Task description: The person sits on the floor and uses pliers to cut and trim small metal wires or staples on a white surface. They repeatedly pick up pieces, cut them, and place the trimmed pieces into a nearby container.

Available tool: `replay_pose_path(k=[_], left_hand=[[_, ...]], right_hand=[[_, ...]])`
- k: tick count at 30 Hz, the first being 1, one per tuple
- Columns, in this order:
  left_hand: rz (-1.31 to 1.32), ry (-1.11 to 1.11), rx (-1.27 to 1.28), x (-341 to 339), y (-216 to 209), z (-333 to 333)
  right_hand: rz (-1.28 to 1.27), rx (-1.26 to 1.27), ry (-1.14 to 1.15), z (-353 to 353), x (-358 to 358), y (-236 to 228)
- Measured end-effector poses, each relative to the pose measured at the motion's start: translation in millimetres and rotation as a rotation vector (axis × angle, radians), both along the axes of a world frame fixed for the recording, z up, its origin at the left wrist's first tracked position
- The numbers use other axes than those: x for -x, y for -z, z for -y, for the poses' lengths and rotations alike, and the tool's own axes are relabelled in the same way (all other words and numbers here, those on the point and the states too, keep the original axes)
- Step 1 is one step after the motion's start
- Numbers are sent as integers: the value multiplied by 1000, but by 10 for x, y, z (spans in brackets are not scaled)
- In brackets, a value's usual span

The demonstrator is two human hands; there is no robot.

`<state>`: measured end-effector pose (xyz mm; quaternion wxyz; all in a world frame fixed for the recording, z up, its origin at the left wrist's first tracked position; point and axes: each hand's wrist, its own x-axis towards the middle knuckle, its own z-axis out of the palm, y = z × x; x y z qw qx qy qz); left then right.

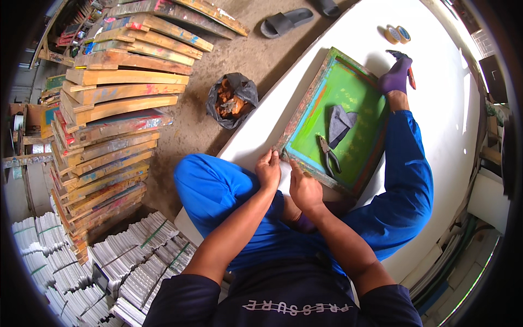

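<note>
Dark shirt closest. My left hand pinches the frame, right hand touches it, grip unclear; tilting could slide pliers.

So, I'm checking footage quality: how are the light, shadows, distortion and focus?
Head view, light: the white table glares toward the upper right; head view, shadows: soft ones fall left of the purple sock and tape rolls; head view, distortion: wooden frames look curved near the dark rim; head view, focus: the left hand and right hand look fairly clear.
</note>
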<state>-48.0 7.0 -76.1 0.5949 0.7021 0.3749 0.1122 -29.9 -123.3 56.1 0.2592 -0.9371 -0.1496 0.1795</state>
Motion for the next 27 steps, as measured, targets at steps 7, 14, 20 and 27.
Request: replay_pose_path(k=[7,14,20,27], left_hand=[[-43,20,-47,-43,-190,-16],[-50,-87,41,-50,-229,13],[10,-82,-70,-75,-314,46],[0,-88,-93,-73,-271,59]], right_hand=[[36,-98,28,60,24,143],[105,-133,-45,127,-50,145],[153,-82,-64,205,-48,152],[198,-205,-42,215,-51,153]])
